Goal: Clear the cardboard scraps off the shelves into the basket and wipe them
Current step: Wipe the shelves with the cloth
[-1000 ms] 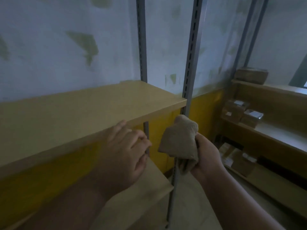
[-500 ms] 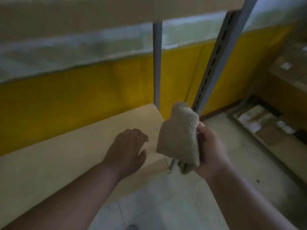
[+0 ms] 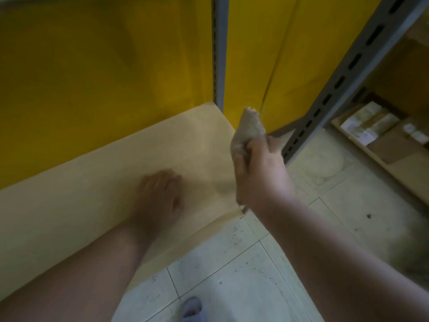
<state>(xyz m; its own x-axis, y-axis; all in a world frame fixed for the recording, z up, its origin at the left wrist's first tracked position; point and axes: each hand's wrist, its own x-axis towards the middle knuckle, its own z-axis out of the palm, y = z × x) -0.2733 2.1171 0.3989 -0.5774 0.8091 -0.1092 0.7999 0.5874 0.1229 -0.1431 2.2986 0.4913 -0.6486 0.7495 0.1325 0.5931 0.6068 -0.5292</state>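
Note:
A pale wooden lower shelf (image 3: 92,182) runs from the left to the grey rack posts, with a yellow wall behind it. My left hand (image 3: 160,194) lies palm down on the shelf near its right end, fingers spread, holding nothing. My right hand (image 3: 260,175) hovers just past the shelf's right front corner, closed on a beige cloth (image 3: 249,129) that sticks up from the fist. I see no cardboard scraps on this shelf and no basket in view.
A slotted grey rack post (image 3: 334,84) slants up at the right, another post (image 3: 219,49) stands at the back. Cardboard boxes (image 3: 376,129) lie on a low shelf at the far right. White floor tiles (image 3: 232,275) carry dark specks; a slippered foot (image 3: 191,309) shows at the bottom.
My view has dropped from the upper shelf to the lower one. My left hand has come down flat onto the lower shelf. My right hand still holds the cloth, now turned back-up.

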